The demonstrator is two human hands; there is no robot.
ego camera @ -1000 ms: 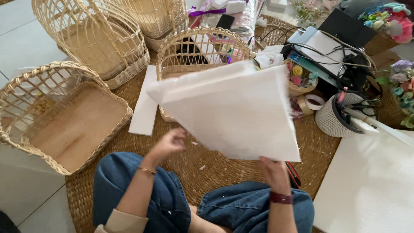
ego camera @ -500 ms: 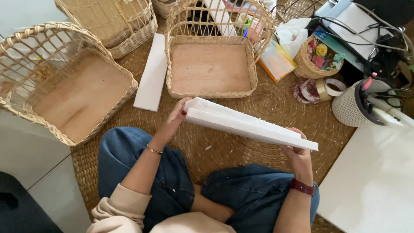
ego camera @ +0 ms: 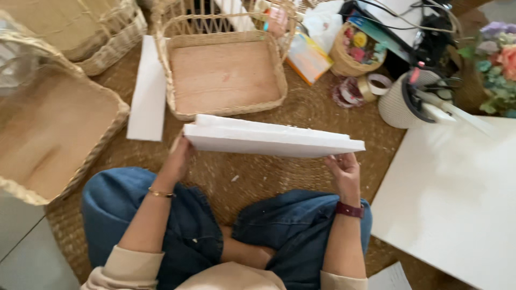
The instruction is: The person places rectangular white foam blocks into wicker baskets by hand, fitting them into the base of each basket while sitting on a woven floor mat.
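While the woven mat [ego camera: 301,110] fills the floor across the middle of the frame, a big white board [ego camera: 457,198] lies flat at the lower right, partly over the mat's edge. At the left edge sits a large wicker basket [ego camera: 59,134] with a wooden bottom, and another pale basket [ego camera: 102,32] crowds the upper left corner. Up at top centre is the square basket [ego camera: 226,72], its wooden floor bare, nothing in it yet.

And now the main thing: a white foam sheet [ego camera: 269,139], held level and edge-on to us, just in front of that square basket and above the person's crossed, denim-clad legs. It hangs clear of the basket, so it is not seated in there. Whether it has been cut to fit, I cannot tell from this angle.

A narrower white foam strip [ego camera: 148,91] lies on the mat between the left basket and the square one. At the upper right, a white ribbed pot [ego camera: 400,102] holds tools, a small round basket [ego camera: 355,51] carries bright bits, and rolls of tape [ego camera: 365,88] rest beside it.

The left hand [ego camera: 180,156] curls around the sheet's left end, fingers wrapped under it. The right hand [ego camera: 344,166] pinches the right end from below, thumb up against the edge.
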